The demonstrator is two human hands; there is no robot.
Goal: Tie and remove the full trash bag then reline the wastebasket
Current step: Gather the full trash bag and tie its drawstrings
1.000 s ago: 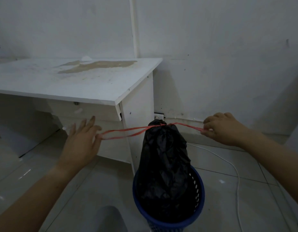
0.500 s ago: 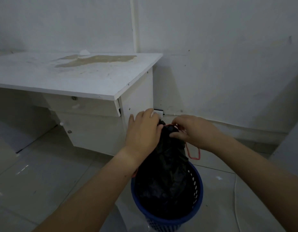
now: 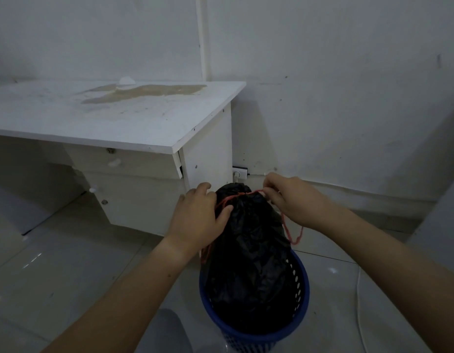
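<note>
- Head view shows the black trash bag [image 3: 249,240] sitting in the blue wastebasket [image 3: 301,289] on the tiled floor, just beside the white desk [image 3: 134,123], its neck cinched by the red drawstring [image 3: 236,197].
- Your left hand [image 3: 199,220] is curled against the bag's neck, thumb pressed over the string; keep that pressure so the gather cannot loosen.
- Your right hand [image 3: 293,200] has its fingertips pinched together on the string's right strand at the neck; 1 loop hangs slack below that hand.
- To tie well, I judge you should cross the 2 strands close to the neck, pull evenly to both sides, and knot before lifting.
- Keep the bag upright in the basket while you knot; a sideways tug may tip the light basket.
- Count: 1 bag, 1 wastebasket, 1 drawstring, 1 desk, 1 wall socket [image 3: 240,172], 1 white cable [image 3: 358,296], 2 hands.
- No fresh liner is in view.
</note>
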